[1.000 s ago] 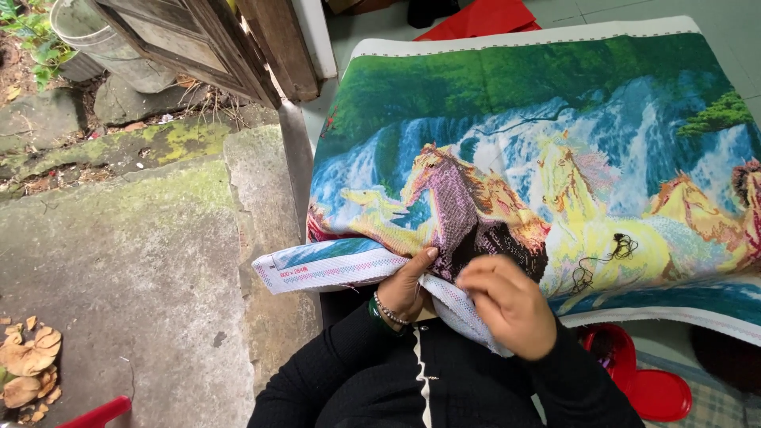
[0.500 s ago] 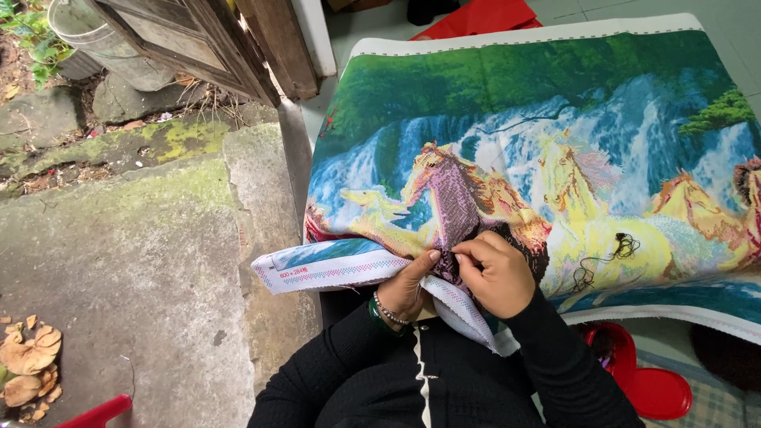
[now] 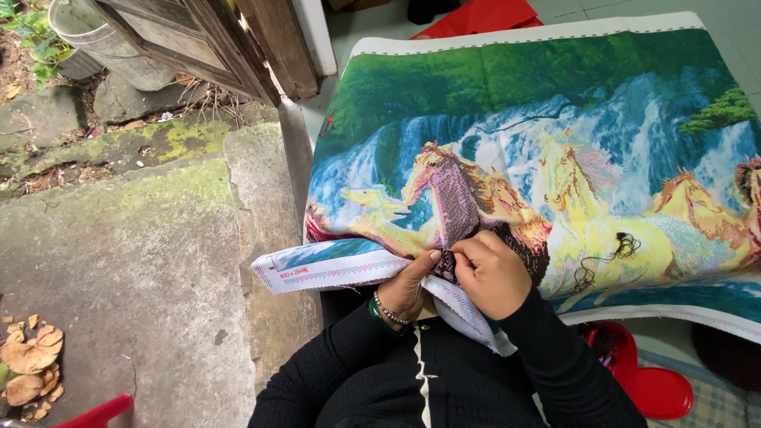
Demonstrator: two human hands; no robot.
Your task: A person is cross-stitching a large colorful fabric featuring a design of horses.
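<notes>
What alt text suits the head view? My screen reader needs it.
Two hands work a large cross-stitch canvas of horses and a waterfall: the left hand holds its folded edge, the right hand pinches at the stitching. Mossy stone paving lies beside it.

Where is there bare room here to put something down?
Bare concrete floor lies between the mossy stone edge and the dry leaves. It is crowded near the left hand and right hand, pressed together on the folded embroidery cloth.
</notes>
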